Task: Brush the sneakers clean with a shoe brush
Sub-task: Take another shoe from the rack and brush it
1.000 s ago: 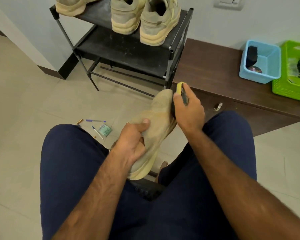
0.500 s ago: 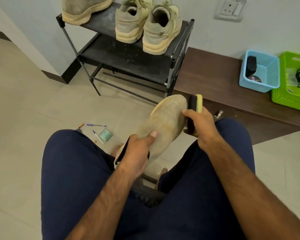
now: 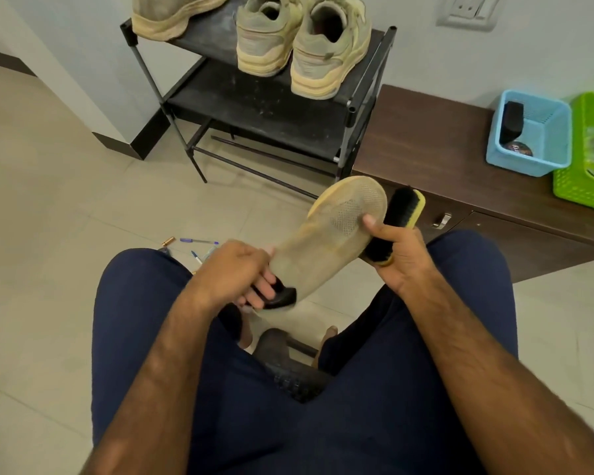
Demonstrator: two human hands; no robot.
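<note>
The step in hand looks like brushing the toe and side of the 1 sneaker (image 3: 330,245) held up over the lap. It goes best with short, firm strokes from the toe back toward the heel, bristles flat on the mesh, so grit is flicked down to the floor rather than ground in. The sneaker should be turned a little between passes so the yellowed sole edge gets its share, and the grip at the heel must be tight enough that the shoe does not twist under the brush. The left hand (image 3: 235,272) grips the heel end, its fingers (image 3: 259,291) curled into the dark collar and the thumb tip laid on the upper. The right hand (image 3: 403,258) holds the shoe brush (image 3: 403,209), fingers wrapped round its lower half, while the thumb reaches out and presses on the perforated toe. The brush lies just beside the sneaker's right edge, black bristles turned toward it; whether they touch it I cannot tell. 3 other sneakers (image 3: 330,53) sit on the shoe rack (image 3: 352,108), well apart from both hands, so much of the task likely remains.
</note>
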